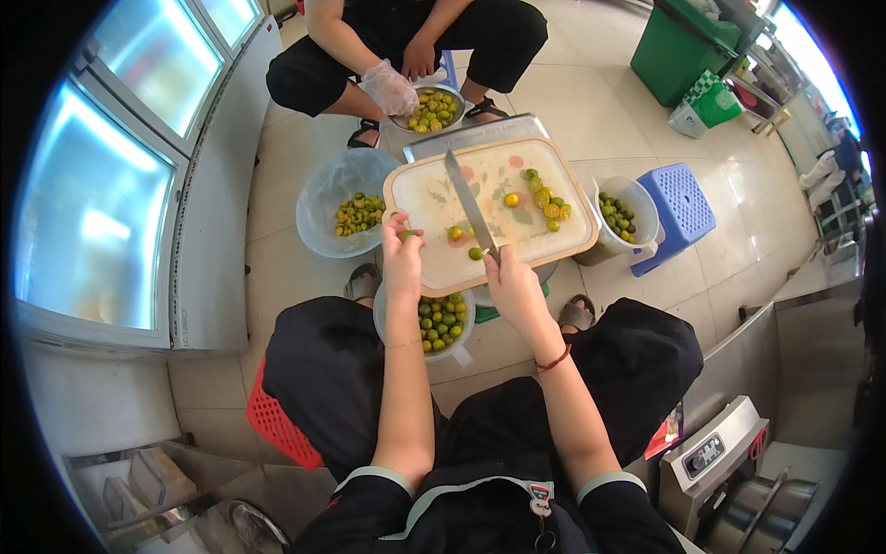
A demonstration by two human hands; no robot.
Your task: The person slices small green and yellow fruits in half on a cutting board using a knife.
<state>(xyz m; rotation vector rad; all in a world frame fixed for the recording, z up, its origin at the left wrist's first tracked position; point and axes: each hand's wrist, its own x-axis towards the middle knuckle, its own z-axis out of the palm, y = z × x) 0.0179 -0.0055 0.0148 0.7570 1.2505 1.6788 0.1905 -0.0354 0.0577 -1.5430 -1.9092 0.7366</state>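
My right hand [513, 284] grips the handle of a kitchen knife [467, 194], its blade pointing away from me over a cutting board [429, 266] with a floral print. At the board's left edge, my left hand [403, 260] has a small green citrus fruit [408, 235] between thumb and fingers. Beside the knife lies a whole green citrus [475, 253], with a few cut pieces [455, 233] near it. Cut halves [541, 199] are grouped on the board's right part. Under the near edge, a plastic jug [468, 325] holds whole green citrus [441, 322].
Left of the board stands a translucent tub [318, 218] with cut citrus. A jug [647, 208] of whole fruit and a blue stool [678, 208] are at right. Opposite, a person's gloved hand [390, 86] reaches into a metal bowl [450, 124] of citrus. Glass-door refrigerators [104, 208] line the left.
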